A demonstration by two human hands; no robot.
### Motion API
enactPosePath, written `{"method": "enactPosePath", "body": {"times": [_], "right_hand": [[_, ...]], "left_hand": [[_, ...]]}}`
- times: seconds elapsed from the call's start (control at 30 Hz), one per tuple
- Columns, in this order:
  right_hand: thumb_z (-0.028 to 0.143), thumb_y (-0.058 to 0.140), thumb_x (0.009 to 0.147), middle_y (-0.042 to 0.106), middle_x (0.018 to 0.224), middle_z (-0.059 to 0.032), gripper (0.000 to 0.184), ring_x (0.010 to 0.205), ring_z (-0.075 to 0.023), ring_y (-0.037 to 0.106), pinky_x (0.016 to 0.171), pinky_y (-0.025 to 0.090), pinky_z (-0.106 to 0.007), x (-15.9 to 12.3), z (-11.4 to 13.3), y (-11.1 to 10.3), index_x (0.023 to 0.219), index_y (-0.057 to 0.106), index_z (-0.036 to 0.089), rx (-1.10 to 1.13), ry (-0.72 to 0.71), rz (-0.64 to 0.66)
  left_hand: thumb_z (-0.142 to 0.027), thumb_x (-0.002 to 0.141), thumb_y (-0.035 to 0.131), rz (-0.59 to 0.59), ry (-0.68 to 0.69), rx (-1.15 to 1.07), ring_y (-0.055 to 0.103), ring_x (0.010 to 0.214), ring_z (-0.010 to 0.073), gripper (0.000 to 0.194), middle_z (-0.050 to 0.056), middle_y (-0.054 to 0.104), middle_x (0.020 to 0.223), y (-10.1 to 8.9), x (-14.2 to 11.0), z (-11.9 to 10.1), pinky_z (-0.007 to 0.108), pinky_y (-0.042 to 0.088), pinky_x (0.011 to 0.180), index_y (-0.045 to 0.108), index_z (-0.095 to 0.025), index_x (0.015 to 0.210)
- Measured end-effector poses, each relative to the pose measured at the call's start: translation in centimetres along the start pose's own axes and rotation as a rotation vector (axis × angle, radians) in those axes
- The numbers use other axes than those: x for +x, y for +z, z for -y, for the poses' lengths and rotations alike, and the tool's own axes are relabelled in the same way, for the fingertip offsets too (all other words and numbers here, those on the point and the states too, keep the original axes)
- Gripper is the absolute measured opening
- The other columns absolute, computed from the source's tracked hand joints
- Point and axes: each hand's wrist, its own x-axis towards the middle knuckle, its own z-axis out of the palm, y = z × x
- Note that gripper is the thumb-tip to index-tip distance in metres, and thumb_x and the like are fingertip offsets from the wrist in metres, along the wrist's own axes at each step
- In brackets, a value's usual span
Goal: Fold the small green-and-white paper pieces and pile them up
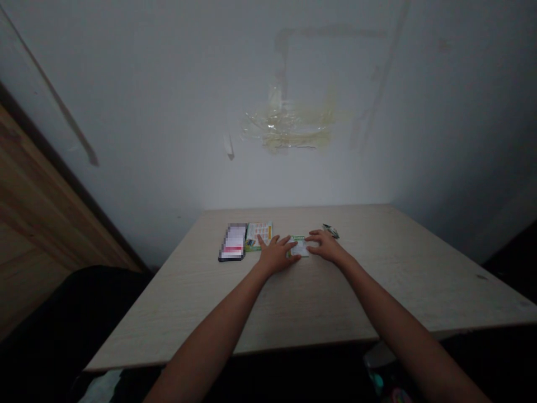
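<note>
A small white card with a green top edge (299,248) lies flat on the table between my two hands. My left hand (276,254) rests at its left side, fingers spread, fingertips on or against its edge. From the right, my right hand (325,246) reaches its fingertips to the card's other edge, fingers apart. Left of my left hand lies a colourful printed leaflet (260,232), partly covered by that hand. Just beyond my right hand is a small dark, patterned packet-like item (331,230), whose kind I cannot make out.
A phone (233,243) with a lit, blurred screen lies left of the leaflet. The pale wooden table (201,302) meets a grey wall (168,112) with peeling clear tape (289,129). Wooden boards (42,207) stand at the left. Dark cloth shows beside the table's left edge.
</note>
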Motion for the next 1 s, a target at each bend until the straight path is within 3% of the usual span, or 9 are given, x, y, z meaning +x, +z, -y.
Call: {"method": "enactPosePath", "body": {"times": [0.6,0.73,0.9,1.0], "right_hand": [[0.039,0.079,0.069,0.044,0.145,-0.0137,0.059,0.134,-0.0305,0.041,0.114,0.027,-0.048,-0.7,-0.4,-1.0,0.124,0.065,0.025,0.026,-0.037,0.175],[0.039,0.079,0.069,0.047,0.142,-0.0124,0.053,0.132,-0.0292,0.043,0.114,0.028,-0.049,-0.7,-0.4,-1.0,0.12,0.068,0.026,0.069,-0.038,0.145],[0.036,0.071,0.079,0.057,0.133,-0.0109,0.023,0.121,-0.0255,0.054,0.109,0.035,-0.046,-0.5,-0.5,-1.1,0.098,0.076,0.024,0.192,-0.056,0.096],[0.037,0.067,0.081,0.058,0.132,-0.011,0.019,0.119,-0.0257,0.055,0.107,0.038,-0.045,-0.4,-0.6,-1.1,0.088,0.078,0.023,0.233,-0.063,0.1]], "left_hand": [[-0.072,0.086,0.038,-0.017,-0.002,-0.014,0.026,0.142,0.0375,0.056,-0.007,0.038,0.154,0.6,0.2,0.3,0.081,-0.012,0.101,0.043,-0.05,0.138],[-0.072,0.086,0.038,-0.015,-0.01,-0.008,0.025,0.143,0.0376,0.057,-0.007,0.037,0.155,0.7,0.1,0.3,0.079,-0.012,0.102,0.042,-0.051,0.139],[-0.073,0.086,0.037,-0.005,0.001,-0.011,0.025,0.143,0.0377,0.058,-0.007,0.036,0.155,0.6,0.2,0.3,0.081,-0.009,0.102,0.042,-0.05,0.138],[-0.073,0.086,0.037,-0.007,0.005,-0.011,0.025,0.143,0.0381,0.058,-0.006,0.036,0.155,0.7,0.2,0.4,0.082,-0.009,0.101,0.043,-0.05,0.138]]}}
